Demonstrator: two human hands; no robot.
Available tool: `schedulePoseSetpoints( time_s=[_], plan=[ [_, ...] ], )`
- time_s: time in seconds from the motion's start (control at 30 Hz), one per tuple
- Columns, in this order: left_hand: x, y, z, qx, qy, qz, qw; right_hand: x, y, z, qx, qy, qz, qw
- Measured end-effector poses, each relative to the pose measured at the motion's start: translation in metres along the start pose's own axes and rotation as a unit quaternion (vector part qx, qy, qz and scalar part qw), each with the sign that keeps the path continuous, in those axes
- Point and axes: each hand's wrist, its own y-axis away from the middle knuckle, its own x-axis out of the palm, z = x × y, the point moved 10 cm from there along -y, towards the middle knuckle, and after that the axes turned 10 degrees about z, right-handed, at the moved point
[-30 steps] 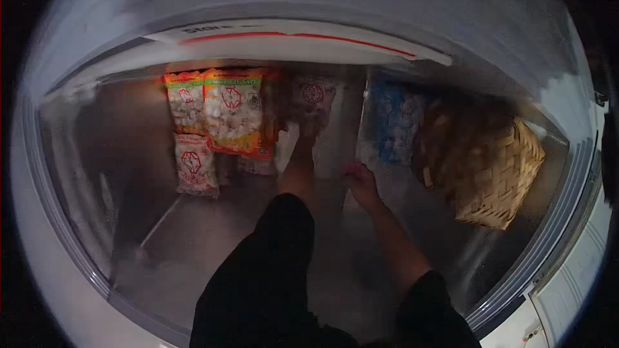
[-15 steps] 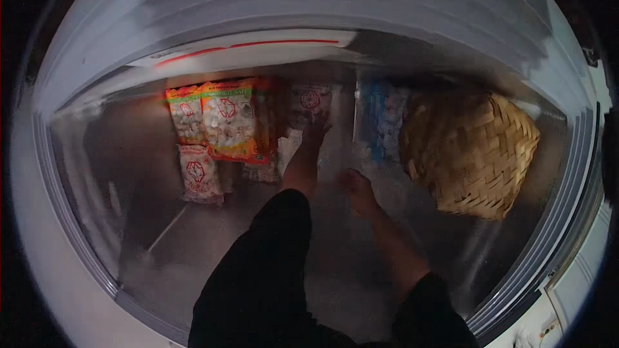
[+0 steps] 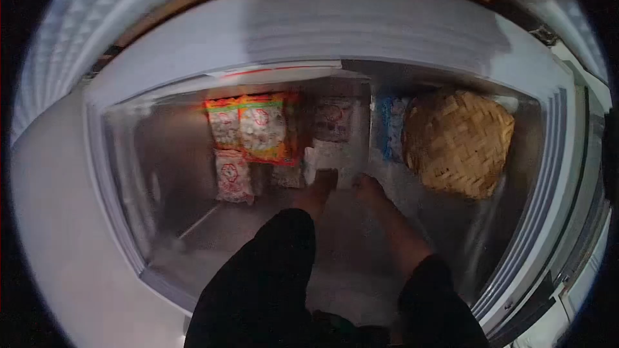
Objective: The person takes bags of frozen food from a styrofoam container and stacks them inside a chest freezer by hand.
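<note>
My left hand (image 3: 322,183) is at the near edge of a pale, whitish package (image 3: 327,154) inside a chest freezer. Its fingers are dark and blurred, so its grip is unclear. Just to its right, my right hand (image 3: 367,188) is closed, fingers curled, and whatever it may hold is hidden. Beyond the pale package lies a clear bag with a red emblem (image 3: 332,119). To the left are orange-and-green food packs (image 3: 262,127) with whitish contents and a smaller clear bag with a red emblem (image 3: 232,174).
A woven bamboo basket (image 3: 461,145) sits at the right, partly covering a blue-and-white pack (image 3: 391,129). An upright divider (image 3: 371,116) stands behind my hands. The freezer's pale rim (image 3: 119,200) surrounds the dim interior.
My left hand has drawn back from the red-emblem bag toward me. My right hand stays low and now sits closer to the left. The camera view has shifted, showing more beyond the far rim.
</note>
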Motion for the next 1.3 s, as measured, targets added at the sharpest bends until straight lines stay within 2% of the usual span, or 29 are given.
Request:
schedulePoseSetpoints(
  time_s=[0.07, 0.1, 0.17, 0.27, 0.4, 0.43, 0.47, 0.5, 0.53, 0.57, 0.6, 0.63, 0.7, 0.73, 0.77, 0.8, 0.83, 0.87, 0.9, 0.93, 0.97, 1.0, 1.1, 1.17, 1.23, 1.3],
  plan=[
    [0.017, 0.044, -0.003, -0.004, -0.027, 0.053, 0.998, 0.011, -0.001, -0.006, 0.057, 0.056, 0.057, 0.995],
    [0.020, 0.064, -0.007, -0.002, -0.043, 0.071, 0.997, 0.010, 0.005, 0.003, 0.046, 0.058, 0.056, 0.996],
    [0.023, 0.108, -0.020, 0.003, -0.066, 0.099, 0.993, 0.013, 0.022, 0.019, 0.025, 0.146, 0.075, 0.986],
    [-0.012, 0.184, -0.069, 0.030, -0.095, 0.109, 0.989, 0.018, 0.044, 0.030, -0.013, 0.170, 0.023, 0.985],
    [-0.091, 0.304, -0.146, 0.090, -0.079, 0.090, 0.989, 0.031, 0.110, 0.071, -0.046, 0.239, 0.094, 0.965],
    [-0.104, 0.335, -0.158, 0.108, -0.059, 0.081, 0.989, 0.032, 0.118, 0.067, -0.089, 0.151, 0.080, 0.981],
    [-0.114, 0.352, -0.171, 0.203, -0.003, 0.022, 0.979, 0.030, 0.133, 0.065, -0.126, 0.060, 0.073, 0.987],
    [-0.150, 0.440, -0.206, 0.399, 0.183, 0.002, 0.899, 0.025, 0.164, 0.082, -0.154, 0.019, 0.098, 0.983],
    [-0.173, 0.504, -0.210, 0.455, 0.276, -0.047, 0.845, 0.020, 0.210, 0.117, -0.177, -0.025, 0.128, 0.976],
    [-0.176, 0.536, -0.198, 0.439, 0.297, -0.088, 0.844, 0.016, 0.249, 0.141, -0.107, -0.040, 0.113, 0.987],
    [-0.187, 0.566, -0.174, 0.376, 0.314, -0.220, 0.843, 0.015, 0.264, 0.151, -0.091, -0.050, 0.133, 0.986],
    [-0.184, 0.593, -0.155, 0.301, 0.329, -0.341, 0.828, 0.003, 0.274, 0.139, -0.097, -0.109, 0.106, 0.984],
    [-0.156, 0.647, -0.107, 0.130, 0.333, -0.539, 0.763, -0.016, 0.251, 0.127, -0.099, -0.145, 0.101, 0.979],
    [-0.125, 0.660, -0.091, 0.109, 0.353, -0.551, 0.748, -0.003, 0.257, 0.131, -0.094, -0.119, 0.125, 0.981],
    [-0.102, 0.680, -0.109, 0.106, 0.133, -0.614, 0.771, -0.006, 0.267, 0.138, -0.104, -0.146, 0.107, 0.978],
    [-0.071, 0.690, -0.131, 0.091, -0.103, -0.636, 0.759, -0.002, 0.277, 0.148, -0.119, -0.179, 0.088, 0.973],
    [-0.037, 0.704, -0.109, 0.084, 0.003, -0.634, 0.768, 0.019, 0.285, 0.158, -0.125, -0.158, 0.105, 0.974],
    [-0.045, 0.675, -0.135, 0.071, 0.101, -0.614, 0.780, -0.027, 0.266, 0.154, -0.134, -0.143, 0.141, 0.970],
    [-0.016, 0.687, -0.126, 0.081, 0.130, -0.608, 0.779, -0.022, 0.274, 0.163, -0.151, -0.113, 0.163, 0.968],
    [0.020, 0.691, -0.108, 0.012, 0.100, -0.604, 0.790, -0.014, 0.272, 0.171, -0.161, -0.103, 0.174, 0.966],
    [0.049, 0.700, -0.092, -0.049, 0.120, -0.555, 0.822, -0.006, 0.266, 0.173, -0.152, -0.063, 0.189, 0.968],
    [0.083, 0.719, -0.074, -0.107, 0.189, -0.560, 0.800, 0.002, 0.262, 0.178, -0.142, -0.023, 0.200, 0.969],
    [0.176, 0.775, -0.031, -0.250, 0.272, -0.600, 0.710, 0.033, 0.267, 0.198, -0.159, 0.014, 0.197, 0.967],
    [0.224, 0.813, -0.014, -0.296, 0.304, -0.644, 0.636, 0.062, 0.278, 0.219, -0.168, 0.060, 0.193, 0.965],
    [0.272, 0.838, 0.016, -0.346, 0.335, -0.663, 0.574, 0.104, 0.295, 0.240, -0.248, 0.080, 0.260, 0.930],
    [0.310, 0.861, 0.049, -0.395, 0.328, -0.683, 0.519, 0.131, 0.304, 0.251, -0.252, 0.107, 0.257, 0.927]
  ],
)
